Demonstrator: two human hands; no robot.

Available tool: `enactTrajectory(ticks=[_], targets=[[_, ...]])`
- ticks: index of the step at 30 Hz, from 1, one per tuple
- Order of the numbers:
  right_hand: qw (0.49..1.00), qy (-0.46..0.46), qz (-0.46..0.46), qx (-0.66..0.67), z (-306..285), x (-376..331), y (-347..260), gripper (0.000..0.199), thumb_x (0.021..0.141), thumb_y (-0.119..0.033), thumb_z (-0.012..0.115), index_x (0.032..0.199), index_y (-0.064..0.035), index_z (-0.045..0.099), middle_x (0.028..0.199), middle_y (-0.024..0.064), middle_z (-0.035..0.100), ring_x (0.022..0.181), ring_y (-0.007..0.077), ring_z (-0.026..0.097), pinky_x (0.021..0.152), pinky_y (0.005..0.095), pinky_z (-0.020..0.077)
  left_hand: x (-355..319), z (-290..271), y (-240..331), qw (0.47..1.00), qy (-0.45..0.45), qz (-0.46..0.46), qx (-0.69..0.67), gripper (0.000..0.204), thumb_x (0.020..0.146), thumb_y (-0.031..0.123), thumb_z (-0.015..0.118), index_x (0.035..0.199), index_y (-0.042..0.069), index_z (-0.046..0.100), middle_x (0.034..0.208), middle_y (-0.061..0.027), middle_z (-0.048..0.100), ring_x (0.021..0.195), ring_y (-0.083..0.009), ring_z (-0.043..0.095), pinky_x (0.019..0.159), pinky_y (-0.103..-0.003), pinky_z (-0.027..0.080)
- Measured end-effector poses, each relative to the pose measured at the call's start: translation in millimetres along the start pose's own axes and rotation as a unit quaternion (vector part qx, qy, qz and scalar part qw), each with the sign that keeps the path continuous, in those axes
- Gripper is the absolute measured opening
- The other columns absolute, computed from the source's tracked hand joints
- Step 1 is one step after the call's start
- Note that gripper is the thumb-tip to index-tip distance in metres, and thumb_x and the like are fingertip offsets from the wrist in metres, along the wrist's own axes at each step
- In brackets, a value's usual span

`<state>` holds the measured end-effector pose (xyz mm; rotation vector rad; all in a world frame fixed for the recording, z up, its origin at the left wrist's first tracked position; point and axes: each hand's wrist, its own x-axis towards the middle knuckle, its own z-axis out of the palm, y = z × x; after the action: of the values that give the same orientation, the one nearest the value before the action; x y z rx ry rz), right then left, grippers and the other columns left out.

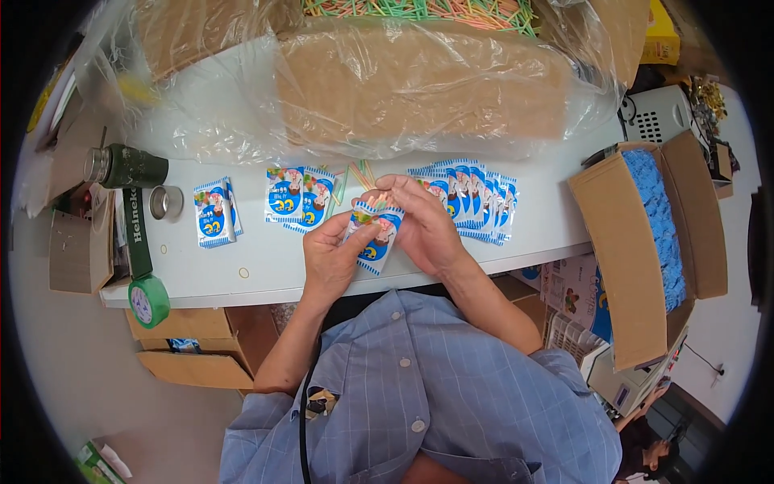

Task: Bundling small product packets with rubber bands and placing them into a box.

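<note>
My left hand (329, 260) grips a small blue-and-white packet (379, 244) by its left side, thumb across the front. At the packet's top edge, my right hand (429, 230) has its fingers curled around thin pastel sticks (380, 198), whose lower ends meet the packet's mouth. Whether they are inside it I cannot tell. A few loose sticks (364, 173) lie on the table just beyond my hands. Similar packets (300, 196) rest left of them, and a fanned row of packets (476, 198) lies to the right. Another small stack (214, 213) sits farther left.
A plastic-lined carton (419, 89) heaped with coloured sticks (419, 8) spans the table's far side. Leftward are a dark green flask (137, 166), a metal cup (166, 202) and green tape (149, 302). An open box (635, 266) of blue packets stands right. Another person (645, 440) is at lower right.
</note>
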<state>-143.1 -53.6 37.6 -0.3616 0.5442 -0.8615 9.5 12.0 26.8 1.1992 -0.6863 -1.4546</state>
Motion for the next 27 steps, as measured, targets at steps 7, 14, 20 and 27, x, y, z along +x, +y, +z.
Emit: enactTrajectory(ticks=[7, 14, 20, 27], targets=[[0.995, 0.029, -0.091, -0.019, -6.8, 6.1, 6.5, 0.026, 0.106, -0.016, 0.043, 0.121, 0.0017, 0.053, 0.119, 0.0232, 0.064, 0.116, 0.0306, 0.062, 0.103, 0.0438, 0.0484, -0.9, -3.5, 4.3, 1.0, -0.013, -0.003, 0.012, 0.027, 0.093, 0.004, 0.068, 0.118, -0.005, 0.067, 0.103, -0.0094, 0.074, 0.088, -0.0091, 0.067, 0.077, -0.023, 0.054], [0.959, 0.107, -0.243, -0.102, 1.6, 13.6, -12.3, 0.023, 0.107, -0.016, 0.042, 0.12, 0.0008, 0.051, 0.118, 0.0228, 0.065, 0.113, 0.0301, 0.064, 0.104, 0.0451, 0.0495, -2.2, -4.3, 3.8, 0.999, -0.037, -0.017, 0.009, 0.027, 0.093, 0.005, 0.068, 0.118, -0.006, 0.067, 0.101, -0.0102, 0.074, 0.086, -0.0097, 0.068, 0.076, -0.023, 0.055], [0.962, 0.042, -0.245, -0.11, 10.4, 8.2, -16.8, 0.024, 0.107, -0.017, 0.041, 0.12, 0.0006, 0.05, 0.113, 0.0226, 0.067, 0.117, 0.0339, 0.063, 0.105, 0.0457, 0.0487, -1.5, -3.0, 2.9, 0.998, -0.048, -0.04, -0.003, 0.026, 0.093, 0.005, 0.068, 0.116, -0.007, 0.067, 0.098, -0.011, 0.074, 0.083, -0.0111, 0.069, 0.075, -0.024, 0.056], [0.974, 0.015, -0.187, -0.128, 5.9, 2.8, -13.3, 0.026, 0.107, -0.018, 0.041, 0.123, 0.0002, 0.05, 0.109, 0.0229, 0.069, 0.116, 0.0345, 0.064, 0.094, 0.0399, 0.054, -2.3, -2.4, 3.6, 0.997, -0.061, -0.048, -0.007, 0.025, 0.094, 0.005, 0.068, 0.115, -0.008, 0.067, 0.095, -0.011, 0.074, 0.082, -0.0121, 0.069, 0.074, -0.024, 0.056]])
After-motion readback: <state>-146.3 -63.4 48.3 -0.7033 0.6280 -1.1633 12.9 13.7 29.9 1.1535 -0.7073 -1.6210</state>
